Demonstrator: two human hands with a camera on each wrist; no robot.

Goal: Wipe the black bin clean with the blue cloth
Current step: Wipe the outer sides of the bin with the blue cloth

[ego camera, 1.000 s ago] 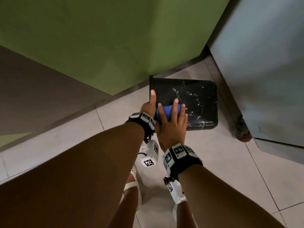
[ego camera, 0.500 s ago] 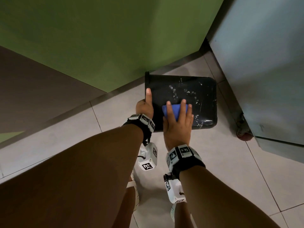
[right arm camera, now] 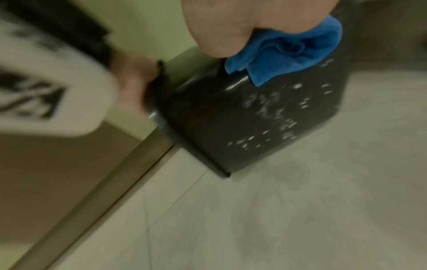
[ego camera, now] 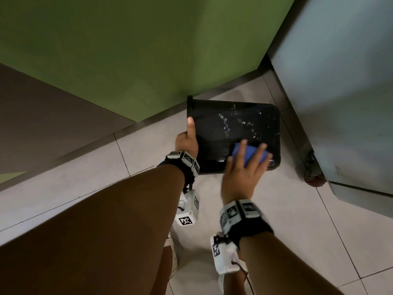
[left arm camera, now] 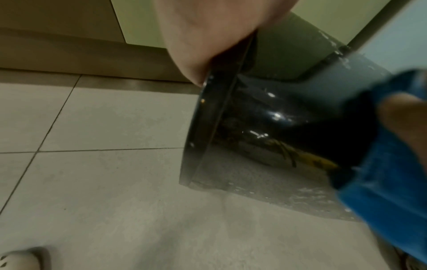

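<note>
The black bin [ego camera: 225,133] lies on its side above the tiled floor, its rim to the left and its upper side flecked with white spots. My left hand [ego camera: 188,141] grips the rim [left arm camera: 208,117], thumb laid along the outer side. My right hand [ego camera: 244,167] presses the folded blue cloth [ego camera: 249,155] with spread, straight fingers onto the bin's near right corner, by its base. In the right wrist view the blue cloth [right arm camera: 284,54] sits bunched under the palm on the speckled bin [right arm camera: 254,118]. In the left wrist view the cloth [left arm camera: 390,164] fills the right edge.
A green wall [ego camera: 138,50] with a brown skirting runs behind the bin. A grey cabinet [ego camera: 340,92] on a red castor [ego camera: 314,179] stands close to the right of the bin's base. Pale floor tiles [ego camera: 308,231] spread below, with my white shoes [ego camera: 172,258] near the bottom.
My right hand has slid the cloth from the bin's left middle to its near right corner. The left hand keeps its hold on the rim.
</note>
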